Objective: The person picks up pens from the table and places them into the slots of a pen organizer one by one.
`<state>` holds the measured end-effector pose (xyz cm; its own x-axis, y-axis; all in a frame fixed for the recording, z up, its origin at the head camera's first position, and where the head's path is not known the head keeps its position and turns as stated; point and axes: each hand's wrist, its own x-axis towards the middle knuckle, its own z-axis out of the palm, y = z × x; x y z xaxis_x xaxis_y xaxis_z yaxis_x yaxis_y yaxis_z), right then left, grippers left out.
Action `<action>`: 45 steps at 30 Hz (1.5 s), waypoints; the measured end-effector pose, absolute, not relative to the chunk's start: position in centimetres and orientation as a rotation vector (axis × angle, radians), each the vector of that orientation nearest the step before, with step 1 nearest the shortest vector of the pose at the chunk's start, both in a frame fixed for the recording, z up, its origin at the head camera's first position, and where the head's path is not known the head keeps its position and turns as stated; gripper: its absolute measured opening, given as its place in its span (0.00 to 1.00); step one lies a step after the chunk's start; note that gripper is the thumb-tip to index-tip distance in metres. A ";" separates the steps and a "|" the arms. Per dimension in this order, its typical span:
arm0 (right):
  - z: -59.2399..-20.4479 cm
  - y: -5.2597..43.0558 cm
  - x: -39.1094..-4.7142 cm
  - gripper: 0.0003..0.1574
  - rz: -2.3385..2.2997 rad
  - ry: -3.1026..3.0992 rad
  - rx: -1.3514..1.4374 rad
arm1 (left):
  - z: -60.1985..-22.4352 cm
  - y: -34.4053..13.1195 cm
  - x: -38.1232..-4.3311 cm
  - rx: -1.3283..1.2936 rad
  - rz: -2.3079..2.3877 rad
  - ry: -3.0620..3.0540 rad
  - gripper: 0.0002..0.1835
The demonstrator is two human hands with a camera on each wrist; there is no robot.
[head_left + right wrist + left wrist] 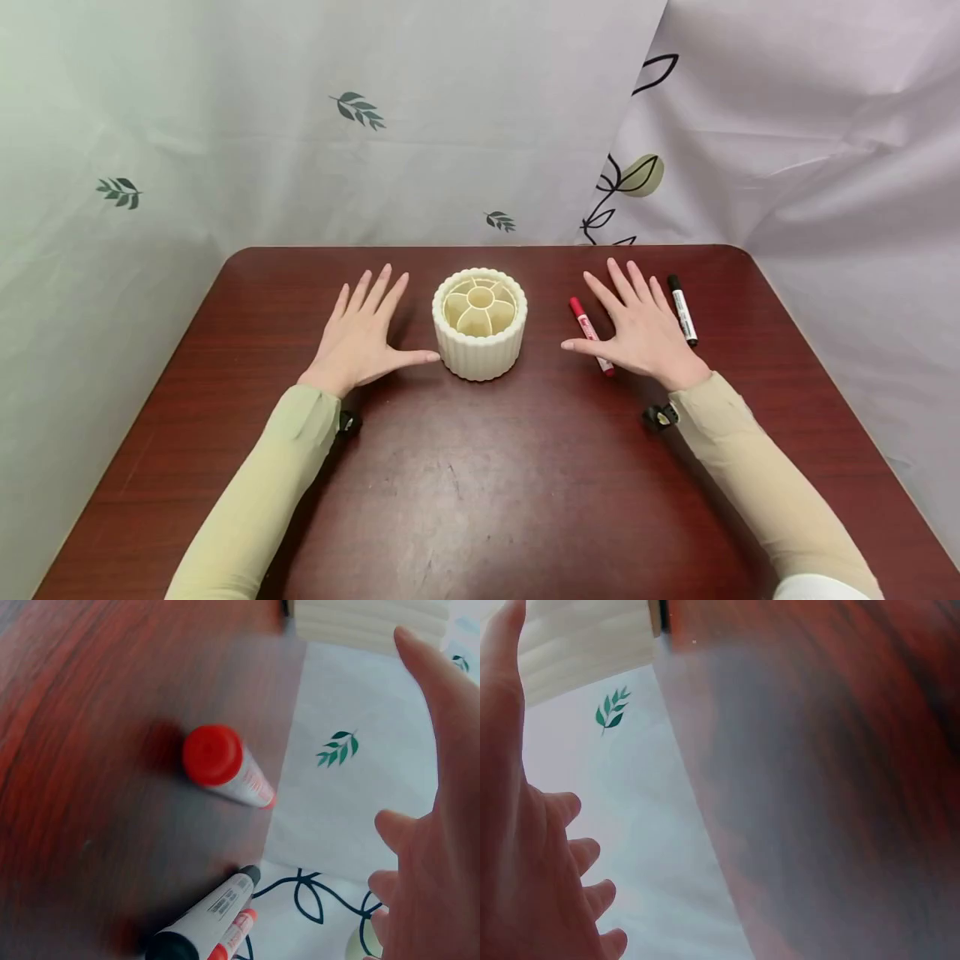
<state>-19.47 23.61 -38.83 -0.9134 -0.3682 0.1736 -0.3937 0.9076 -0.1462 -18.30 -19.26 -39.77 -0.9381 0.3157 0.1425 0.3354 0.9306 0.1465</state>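
Note:
A cream ribbed round organizer (480, 358) with petal-like compartments and a central hole stands upright on the table. My left hand (358, 340) is spread to its left, the thumb tip beside its wall; I cannot tell whether they touch. Spread with straight fingers, my right hand (643, 332) is above the table on the other side, holding nothing. A red marker (587, 327) lies partly under that hand's thumb side. Right of the hand lies a black-capped white marker (683, 310). The right wrist view also shows a second red-and-white marker (238, 930) beside the black-capped one.
The dark reddish-brown wooden table (480, 492) has rounded far corners. White curtains (262, 125) with leaf prints hang behind and beside it. Dark wrist devices (660, 417) sit under both cuffs.

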 end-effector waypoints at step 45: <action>-39.8 24.7 -15.8 0.26 0.963 -2.866 0.387 | -39.6 -11.3 -18.0 -0.502 -1.487 -2.546 0.67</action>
<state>-15.81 24.66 -39.83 -0.9634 -0.2088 0.1679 -0.2678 0.7685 -0.5811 -18.05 -11.32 -39.61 -0.9325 0.2097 0.2939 0.3590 0.4521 0.8165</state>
